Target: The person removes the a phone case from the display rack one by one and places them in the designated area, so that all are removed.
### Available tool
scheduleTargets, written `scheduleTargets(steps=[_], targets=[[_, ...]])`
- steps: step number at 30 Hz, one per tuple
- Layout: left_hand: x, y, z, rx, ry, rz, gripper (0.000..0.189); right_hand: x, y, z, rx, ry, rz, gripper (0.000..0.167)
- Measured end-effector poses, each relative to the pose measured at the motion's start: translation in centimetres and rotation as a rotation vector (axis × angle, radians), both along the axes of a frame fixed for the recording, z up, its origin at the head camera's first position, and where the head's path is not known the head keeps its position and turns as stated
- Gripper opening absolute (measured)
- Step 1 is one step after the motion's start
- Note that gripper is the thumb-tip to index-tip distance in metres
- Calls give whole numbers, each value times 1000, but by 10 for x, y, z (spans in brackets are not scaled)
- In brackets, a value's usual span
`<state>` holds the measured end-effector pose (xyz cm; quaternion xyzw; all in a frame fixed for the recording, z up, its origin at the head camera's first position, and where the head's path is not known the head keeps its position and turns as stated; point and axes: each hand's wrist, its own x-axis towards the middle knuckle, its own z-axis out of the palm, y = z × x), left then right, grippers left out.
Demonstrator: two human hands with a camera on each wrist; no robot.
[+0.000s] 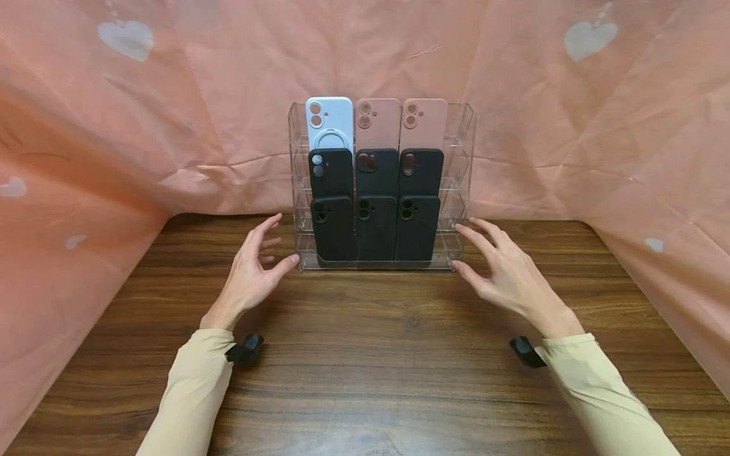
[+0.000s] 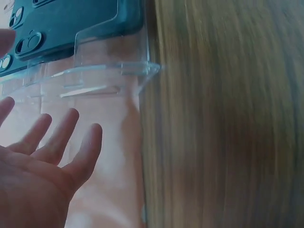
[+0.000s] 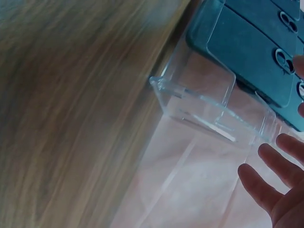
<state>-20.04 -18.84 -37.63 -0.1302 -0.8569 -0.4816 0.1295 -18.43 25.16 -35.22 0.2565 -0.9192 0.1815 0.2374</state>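
Note:
A clear tiered display rack stands upright against the pink cloth. Its back row holds a white phone case with a ring on it and two pink phone cases. Three black cases make up the middle row, and three more black cases the front row. Beside the rack's left side is my left hand, thumb near the front corner, fingers loosely spread. My right hand mirrors it at the right side, fingertips overlapping the rack's edge. Whether either hand touches the rack, I cannot tell.
Brown wood-grain table lies in front of the rack and to both sides. Pink cloth with pale hearts hangs behind and along the left and right edges. Dark wrist-worn devices sit on both sleeves.

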Motion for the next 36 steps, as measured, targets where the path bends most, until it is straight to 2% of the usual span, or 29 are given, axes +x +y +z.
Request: scheduleTargets(steps=[7,12,16,24,28,36], targets=[[-15,8,-4,183,-82,-23,63,-10,-11,3,-38,16,27,62],[-24,11,-9,300,-90,-51,58,-19,-21,2,-152,21,47,58],[-30,15,-12,373,-97,-45,52,-26,-27,-1,-251,38,62,54],[-37,18,-14,445,-113,1,41,-39,-36,0,-401,-22,92,51],[-40,20,-15,460,-122,18,39,-44,-39,2,-410,-30,80,52],[-41,21,-15,466,-152,14,39,-53,-46,4,-400,-54,54,53]])
